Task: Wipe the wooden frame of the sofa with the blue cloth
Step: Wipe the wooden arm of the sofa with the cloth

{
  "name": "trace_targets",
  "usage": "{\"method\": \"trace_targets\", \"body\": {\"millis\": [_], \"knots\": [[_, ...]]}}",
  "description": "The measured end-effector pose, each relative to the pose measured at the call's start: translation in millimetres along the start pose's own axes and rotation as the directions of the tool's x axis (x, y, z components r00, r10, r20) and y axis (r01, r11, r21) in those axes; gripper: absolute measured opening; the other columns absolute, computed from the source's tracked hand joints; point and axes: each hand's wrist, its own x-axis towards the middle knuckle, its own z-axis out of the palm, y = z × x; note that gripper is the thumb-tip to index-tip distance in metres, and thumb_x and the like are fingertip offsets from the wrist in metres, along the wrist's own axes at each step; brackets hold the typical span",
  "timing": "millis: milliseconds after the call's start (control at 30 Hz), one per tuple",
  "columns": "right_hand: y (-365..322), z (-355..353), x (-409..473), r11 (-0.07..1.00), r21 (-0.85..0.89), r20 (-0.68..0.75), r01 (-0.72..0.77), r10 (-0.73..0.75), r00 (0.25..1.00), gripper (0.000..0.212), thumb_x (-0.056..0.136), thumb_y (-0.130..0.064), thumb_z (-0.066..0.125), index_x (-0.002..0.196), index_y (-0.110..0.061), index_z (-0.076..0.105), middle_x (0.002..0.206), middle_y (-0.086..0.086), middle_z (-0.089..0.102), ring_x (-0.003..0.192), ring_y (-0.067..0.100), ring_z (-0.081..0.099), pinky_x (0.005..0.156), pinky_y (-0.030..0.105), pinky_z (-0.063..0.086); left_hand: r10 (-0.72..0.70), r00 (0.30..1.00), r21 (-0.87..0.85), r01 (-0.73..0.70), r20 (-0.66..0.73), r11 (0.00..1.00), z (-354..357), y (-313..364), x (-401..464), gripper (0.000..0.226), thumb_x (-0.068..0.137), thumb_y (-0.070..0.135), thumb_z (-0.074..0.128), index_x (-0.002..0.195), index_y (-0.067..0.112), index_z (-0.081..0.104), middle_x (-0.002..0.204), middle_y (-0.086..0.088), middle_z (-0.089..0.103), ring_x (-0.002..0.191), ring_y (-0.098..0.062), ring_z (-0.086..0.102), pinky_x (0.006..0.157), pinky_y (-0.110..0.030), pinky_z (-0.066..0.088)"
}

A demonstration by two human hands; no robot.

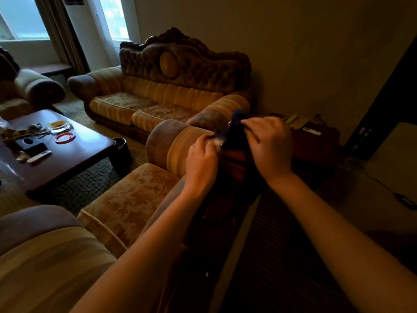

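Single head-worn view, wide-angle, looking forward and down from above the near armchair [126, 206]. It faces the far sofa [162, 93] and the side wall. The forearms sit close; the coffee table [74, 159] lies at left.

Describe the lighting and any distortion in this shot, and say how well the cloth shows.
Head view: dim, warm light; the windows are blown out pale. Wide-angle bending curves the wall edges. The blue cloth, pinched by the left hand and right hand, reads nearly black; the floor beneath is lost in shadow.
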Motion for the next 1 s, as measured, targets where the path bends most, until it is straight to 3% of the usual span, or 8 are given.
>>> {"method": "trace_targets", "body": {"millis": [100, 200, 300, 467, 567, 667, 833, 1000], "knots": [[16.8, 9.1, -14.2, 0.911, 0.265, -0.163, -0.315, 0.364, 0.917, 0.03, 0.091, -0.026, 0.054, 0.112, -0.011, 0.069, 0.099, 0.012, 0.058, 0.091, 0.02, 0.053, 0.079, 0.028, 0.043, 0.024, 0.994, 0.261, -0.053, 0.11, 0.964, 23.6, 5.3, 2.7, 0.055, 0.098, 0.049, 0.03, 0.148, 0.035, 0.016, 0.157, -0.005, 0.016, 0.142, -0.022, 0.022, 0.114, -0.044, 0.024], [-20.4, 14.8, -56.6, 0.822, 0.417, -0.182, -0.388, 0.493, 0.851, 0.035, 0.093, -0.032, 0.051, 0.118, -0.011, 0.064, 0.103, 0.011, 0.05, 0.092, 0.011, 0.046, 0.082, 0.019, 0.042, 0.035, 0.99, 0.581, -0.111, 0.14, 0.807, 37.5, 6.0, -1.1, 0.059, 0.093, 0.06, 0.025, 0.145, 0.049, -0.001, 0.159, -0.006, -0.003, 0.145, -0.029, 0.012, 0.109, -0.05, 0.027], [-43.1, 15.7, -86.7, 0.726, 0.535, -0.168, -0.433, 0.593, 0.788, 0.044, 0.097, -0.039, 0.041, 0.123, -0.009, 0.059, 0.111, 0.005, 0.045, 0.098, 0.0, 0.041, 0.086, 0.008, 0.04, 0.103, 0.981, 0.669, -0.187, 0.162, 0.719, 40.0, 3.3, -4.1, 0.058, 0.093, 0.061, 0.024, 0.142, 0.054, -0.007, 0.159, -0.005, -0.009, 0.146, -0.026, 0.004, 0.108, -0.05, 0.03], [-3.3, 36.0, -59.9, 0.634, 0.618, -0.139, -0.465, 0.67, 0.729, 0.037, 0.096, -0.029, 0.045, 0.121, -0.006, 0.06, 0.111, 0.01, 0.047, 0.102, 0.009, 0.046, 0.088, 0.02, 0.043, 0.14, 0.979, 0.698, -0.204, 0.148, 0.686, 44.3, 9.1, -9.1, 0.062, 0.089, 0.066, 0.022, 0.136, 0.06, -0.017, 0.159, -0.002, -0.013, 0.146, -0.026, 0.007, 0.102, -0.049, 0.038], [39.0, 58.4, -32.2, 0.387, 0.674, 0.028, -0.63, 0.838, 0.545, 0.032, 0.094, -0.014, 0.046, 0.117, 0.005, 0.058, 0.115, 0.004, 0.041, 0.111, 0.017, 0.05, 0.091, 0.007, 0.03, 0.12, 0.982, 0.747, -0.188, 0.145, 0.638, 45.2, 10.6, -8.0, 0.063, 0.087, 0.067, 0.021, 0.135, 0.059, -0.018, 0.159, -0.004, -0.012, 0.144, -0.03, 0.018, 0.1, -0.045, 0.037], [55.3, 68.6, -27.0, 0.142, 0.675, 0.199, -0.724, 0.91, 0.363, 0.028, 0.098, -0.009, 0.042, 0.121, 0.003, 0.053, 0.11, -0.004, 0.038, 0.088, 0.0, 0.044, 0.063, -0.006, 0.025, 0.108, 0.983, 0.763, -0.185, 0.151, 0.62, 45.9, 11.7, -7.9, 0.061, 0.088, 0.065, 0.023, 0.138, 0.059, -0.013, 0.159, -0.005, -0.009, 0.142, -0.031, 0.024, 0.1, -0.047, 0.038], [15.3, 60.1, -74.6, 0.076, 0.688, 0.319, -0.722, 0.862, 0.395, 0.018, 0.095, -0.017, 0.042, 0.102, -0.016, 0.059, 0.116, 0.008, 0.052, 0.099, 0.022, 0.055, 0.09, 0.04, 0.046, 0.121, 0.982, 0.758, -0.189, 0.146, 0.624, 45.1, 11.0, -8.9, 0.059, 0.09, 0.064, 0.025, 0.141, 0.058, -0.003, 0.159, -0.004, -0.006, 0.142, -0.03, 0.023, 0.1, -0.048, 0.038], [-50.6, 15.9, -111.9, 0.086, 0.771, 0.345, -0.631, 0.776, 0.528, 0.018, 0.096, -0.019, 0.047, 0.107, -0.029, 0.056, 0.111, -0.005, 0.053, 0.099, -0.008, 0.05, 0.089, 0.006, 0.036, 0.128, 0.979, 0.758, -0.202, 0.156, 0.62, 45.2, 10.8, -9.7, 0.057, 0.091, 0.064, 0.024, 0.141, 0.058, -0.004, 0.159, 0.0, -0.006, 0.141, -0.029, 0.025, 0.094, -0.041, 0.038]]}}
